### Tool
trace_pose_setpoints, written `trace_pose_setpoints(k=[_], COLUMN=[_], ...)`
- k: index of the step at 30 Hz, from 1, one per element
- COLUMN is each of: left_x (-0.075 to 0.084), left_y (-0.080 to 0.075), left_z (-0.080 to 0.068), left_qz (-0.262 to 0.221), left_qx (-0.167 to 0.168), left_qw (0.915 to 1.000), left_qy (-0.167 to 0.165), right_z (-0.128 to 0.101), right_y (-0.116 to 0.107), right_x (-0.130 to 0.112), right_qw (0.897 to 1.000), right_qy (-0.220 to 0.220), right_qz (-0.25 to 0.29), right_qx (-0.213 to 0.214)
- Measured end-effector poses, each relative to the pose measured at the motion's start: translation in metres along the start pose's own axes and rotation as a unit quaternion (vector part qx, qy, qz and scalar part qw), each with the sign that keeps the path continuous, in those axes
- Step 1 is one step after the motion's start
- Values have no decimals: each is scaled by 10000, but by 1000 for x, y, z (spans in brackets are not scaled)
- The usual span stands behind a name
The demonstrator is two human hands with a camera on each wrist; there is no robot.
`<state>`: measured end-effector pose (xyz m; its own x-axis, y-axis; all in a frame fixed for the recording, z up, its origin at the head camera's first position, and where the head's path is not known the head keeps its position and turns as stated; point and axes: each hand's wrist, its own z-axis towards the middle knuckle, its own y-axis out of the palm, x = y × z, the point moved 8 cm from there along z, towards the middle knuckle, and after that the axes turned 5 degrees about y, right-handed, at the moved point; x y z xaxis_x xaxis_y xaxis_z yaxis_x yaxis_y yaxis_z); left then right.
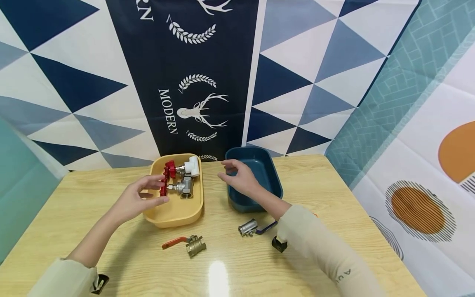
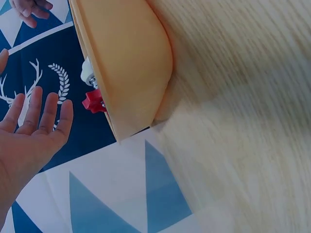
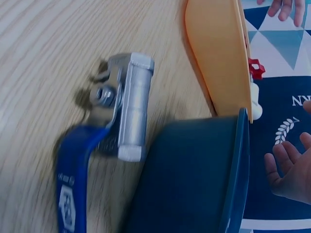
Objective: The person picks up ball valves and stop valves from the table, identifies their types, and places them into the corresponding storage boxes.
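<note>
My left hand (image 1: 135, 198), fingers spread and relaxed, hovers over the left side of the yellow bin (image 1: 174, 220) and holds nothing. Inside that bin lie a metal valve (image 1: 185, 187) with a red handwheel and a white-bodied valve (image 1: 192, 166) with another red handwheel. In the head view, my left fingertips overlap the nearer handwheel. Over the dark blue bin (image 1: 274, 181), my right hand (image 1: 241, 177) hangs loosely bent with nothing in it. A silver ball valve (image 3: 135, 107) with a blue lever lies on the table in front of the blue bin, below my right forearm.
A brass ball valve (image 1: 196, 246) with a red lever lies on the wooden table (image 1: 148, 264) in front of the yellow bin. Behind the bins stands a patterned cloth wall (image 1: 200, 82). Another cloth (image 1: 415, 173) hangs on the right. A small orange tip (image 1: 315, 214) shows beside the right sleeve.
</note>
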<state>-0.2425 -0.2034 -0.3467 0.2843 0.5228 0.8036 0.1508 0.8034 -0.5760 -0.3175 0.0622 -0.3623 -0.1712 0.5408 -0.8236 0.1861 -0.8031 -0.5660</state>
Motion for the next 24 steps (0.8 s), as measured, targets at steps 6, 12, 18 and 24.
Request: trace_pose_setpoints(k=[6,12,18,24], left_x=[-6,-7,-6,-6], left_y=[0,0,2,2], left_z=[-4,-10,-17,-26], left_qz=[21,-131,-286,-469], left_qx=[53,117,99,101], left_qw=[10000,9998,9995,9988], left_qy=[-53,4,-15,-59], right_z=[-2,-5,-9,-11], right_y=[-11,-25,-39,-52], right_x=[9,18,27,35], right_qw=[9999,9998,9994,9985], right_qy=[92,98,185,181], right_qz=[-111,-194,-301,-452], right_qx=[-16,-5,56,254])
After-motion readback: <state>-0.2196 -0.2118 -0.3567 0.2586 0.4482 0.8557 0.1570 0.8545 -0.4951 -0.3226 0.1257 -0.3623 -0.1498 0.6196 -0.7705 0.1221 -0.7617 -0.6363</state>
